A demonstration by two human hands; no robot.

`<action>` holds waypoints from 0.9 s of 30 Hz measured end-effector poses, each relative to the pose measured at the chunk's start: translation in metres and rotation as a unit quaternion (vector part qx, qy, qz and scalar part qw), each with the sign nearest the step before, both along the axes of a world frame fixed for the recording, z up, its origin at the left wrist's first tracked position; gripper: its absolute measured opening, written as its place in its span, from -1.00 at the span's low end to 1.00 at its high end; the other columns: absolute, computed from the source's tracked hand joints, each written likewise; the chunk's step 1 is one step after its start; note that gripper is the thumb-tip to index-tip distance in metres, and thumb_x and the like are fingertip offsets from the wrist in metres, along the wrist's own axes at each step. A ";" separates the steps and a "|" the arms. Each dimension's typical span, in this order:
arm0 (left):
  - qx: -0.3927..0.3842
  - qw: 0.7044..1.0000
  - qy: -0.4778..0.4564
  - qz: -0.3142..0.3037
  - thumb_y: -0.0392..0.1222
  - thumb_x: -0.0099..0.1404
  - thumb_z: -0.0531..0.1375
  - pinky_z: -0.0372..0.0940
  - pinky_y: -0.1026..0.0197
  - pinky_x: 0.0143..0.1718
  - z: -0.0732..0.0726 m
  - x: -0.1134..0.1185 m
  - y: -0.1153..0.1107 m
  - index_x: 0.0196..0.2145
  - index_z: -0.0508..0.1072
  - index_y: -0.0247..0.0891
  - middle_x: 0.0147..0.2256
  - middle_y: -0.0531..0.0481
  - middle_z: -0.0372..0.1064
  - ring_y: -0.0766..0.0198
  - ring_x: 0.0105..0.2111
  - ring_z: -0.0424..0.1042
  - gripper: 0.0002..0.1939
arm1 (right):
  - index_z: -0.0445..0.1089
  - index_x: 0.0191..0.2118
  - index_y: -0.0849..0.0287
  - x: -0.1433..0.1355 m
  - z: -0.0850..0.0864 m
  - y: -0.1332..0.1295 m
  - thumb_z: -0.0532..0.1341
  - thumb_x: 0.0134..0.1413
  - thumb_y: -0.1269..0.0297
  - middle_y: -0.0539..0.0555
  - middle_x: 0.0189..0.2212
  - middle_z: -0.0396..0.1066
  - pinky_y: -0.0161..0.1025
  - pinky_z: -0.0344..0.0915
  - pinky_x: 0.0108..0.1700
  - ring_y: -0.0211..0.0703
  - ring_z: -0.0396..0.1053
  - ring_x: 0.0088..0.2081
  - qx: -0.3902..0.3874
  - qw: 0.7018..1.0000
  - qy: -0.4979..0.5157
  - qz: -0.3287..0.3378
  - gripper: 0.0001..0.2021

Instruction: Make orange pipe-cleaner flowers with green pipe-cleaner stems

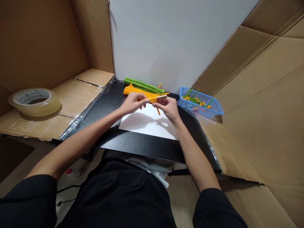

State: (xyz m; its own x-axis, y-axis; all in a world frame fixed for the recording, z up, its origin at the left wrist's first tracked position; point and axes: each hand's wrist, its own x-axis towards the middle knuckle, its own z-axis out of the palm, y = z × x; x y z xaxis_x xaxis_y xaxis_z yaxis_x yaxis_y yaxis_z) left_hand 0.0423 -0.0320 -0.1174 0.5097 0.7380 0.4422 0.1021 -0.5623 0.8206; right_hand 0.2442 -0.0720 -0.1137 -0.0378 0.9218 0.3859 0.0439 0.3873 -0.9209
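Over the white paper (147,123), the left hand (133,103) and right hand (170,108) are pinching an orange pipe cleaner (153,99) round a pale stick (161,98), fingers closed, maybe winding it; the next turn is needing a steady hold

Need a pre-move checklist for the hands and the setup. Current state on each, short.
1. Left hand on orange strand: ok, fingers pinched at it.
2. Right hand on pale stick: ok, held between the fingers.
3. Loose end unsnagged: ok, hangs below the stick.
4. Strand tight around the stick: cannot tell, too small and partly hidden by fingers.
5. White paper flat beneath the hands: ok, lies on the black table.
6. Blue basket out of the hands' way: ok, apart from the right hand, on its right.
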 end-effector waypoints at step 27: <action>0.338 0.924 0.119 0.133 0.01 0.32 0.27 0.16 0.30 -0.41 -0.010 -0.001 -0.003 -0.16 0.51 -0.28 -0.36 -0.01 0.50 0.33 -0.43 0.40 -0.71 | 0.56 -0.45 0.21 0.002 -0.004 0.006 0.59 -0.46 0.09 0.05 -0.45 0.58 -0.18 0.48 -0.31 -0.20 0.48 -0.45 -0.048 0.998 0.027 -0.018 -0.60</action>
